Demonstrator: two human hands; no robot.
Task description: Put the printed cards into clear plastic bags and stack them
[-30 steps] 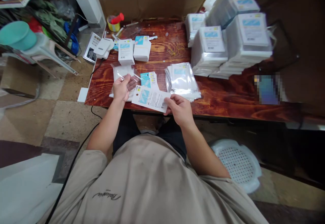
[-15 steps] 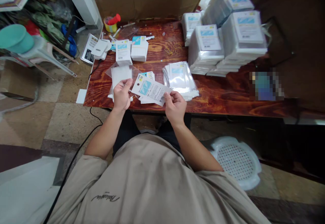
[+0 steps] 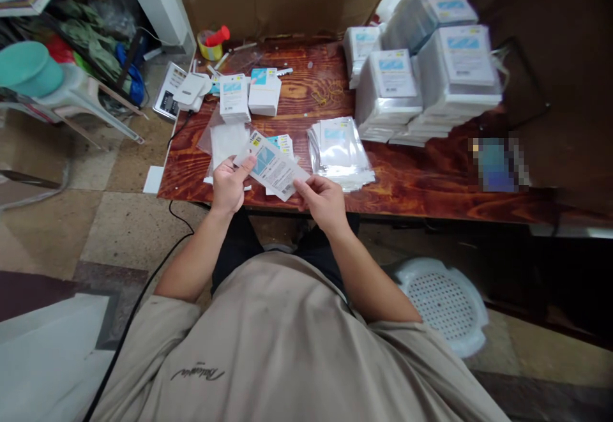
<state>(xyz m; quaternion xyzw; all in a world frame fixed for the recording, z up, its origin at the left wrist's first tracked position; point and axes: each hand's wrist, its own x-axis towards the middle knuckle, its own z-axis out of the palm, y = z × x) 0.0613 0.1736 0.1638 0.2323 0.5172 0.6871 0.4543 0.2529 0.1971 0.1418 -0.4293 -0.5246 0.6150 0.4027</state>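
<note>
Between my hands, above the table's front edge, is a white printed card (image 3: 274, 168) with a blue picture and yellow mark, tilted down to the right. My left hand (image 3: 230, 182) is closed on its left edge, thumb on top. My right hand (image 3: 323, 200) pinches its lower right corner. Whether clear film is around the card, I cannot tell. Beneath it lie several fanned cards (image 3: 286, 144), partly hidden. Clear bags with white sheets (image 3: 228, 144) lie by my left hand. To the right is a pile of clear-bagged cards (image 3: 338, 147).
Tall stacks of bagged cards (image 3: 453, 58) fill the table's right rear. Behind my hands stand two card stacks (image 3: 234, 96). Rubber bands (image 3: 328, 93), a tape roll (image 3: 209, 48) and a white device (image 3: 191, 90) lie farther back. A plastic stool (image 3: 440, 307) stands at right.
The card has turned slightly, its right end lower and farther left. My right hand has moved a little left along with it; my left hand stays nearly in place.
</note>
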